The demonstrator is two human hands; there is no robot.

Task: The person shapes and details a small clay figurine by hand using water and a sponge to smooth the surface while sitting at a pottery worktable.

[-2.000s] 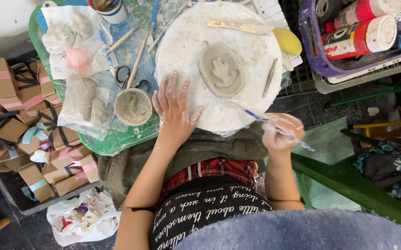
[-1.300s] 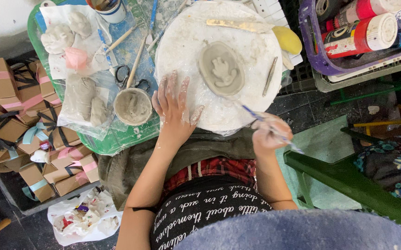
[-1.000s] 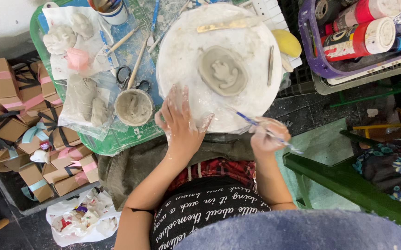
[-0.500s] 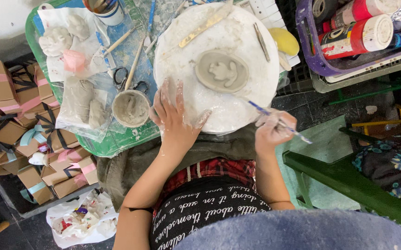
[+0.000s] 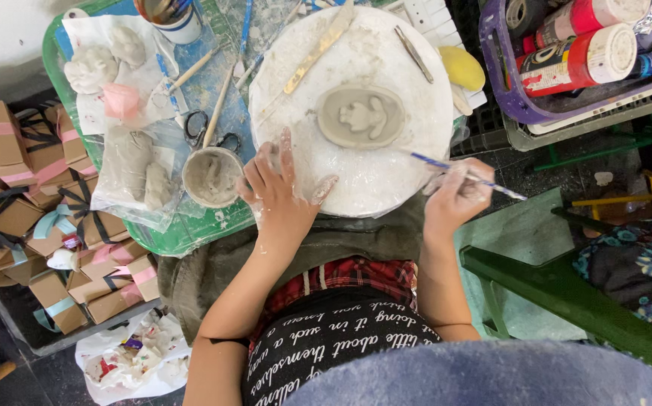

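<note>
bare board (image 5: pixel 363 177) front, cup (image 5: pixel 212 177) crowding left

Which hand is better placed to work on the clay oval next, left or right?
Probably the right hand: it already grips the thin blue tool, whose tip points toward the clay oval. The left hand lies flat on the rim of the white round board, holding nothing.

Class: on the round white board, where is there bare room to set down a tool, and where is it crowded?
Bare: the round white board below the oval clay piece, between the left hand and the brush. Crowded: its top edge and the green tray.
</note>
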